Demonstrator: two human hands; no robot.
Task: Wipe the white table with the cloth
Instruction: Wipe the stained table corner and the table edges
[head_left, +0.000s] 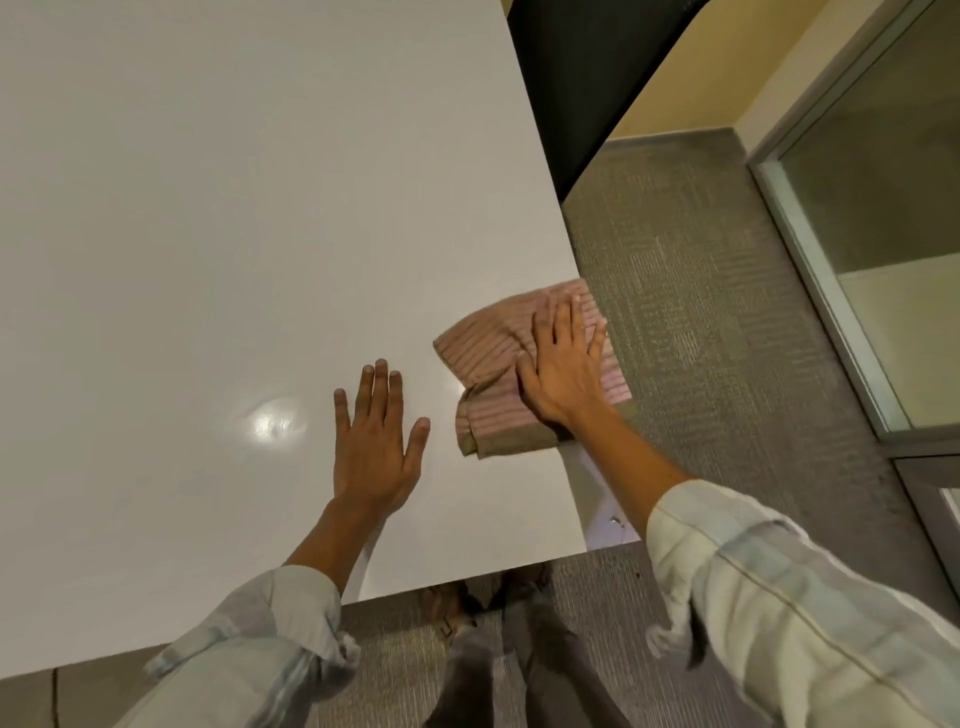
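Observation:
The white table (234, 234) fills the left and middle of the view. A pink ribbed cloth (485, 345), folded and rumpled, lies at the table's right edge, with part of it hanging past the edge. My right hand (563, 364) lies flat on the cloth, fingers spread and pressing down. My left hand (376, 447) rests flat on the bare tabletop to the left of the cloth, fingers apart, holding nothing. A small gap separates it from the cloth.
Grey carpet (701, 312) lies to the right of and below the table. A dark panel (582, 78) stands at the table's far right corner. A glass partition with a metal frame (831, 270) runs along the right. My legs and shoes (483, 623) show under the near edge.

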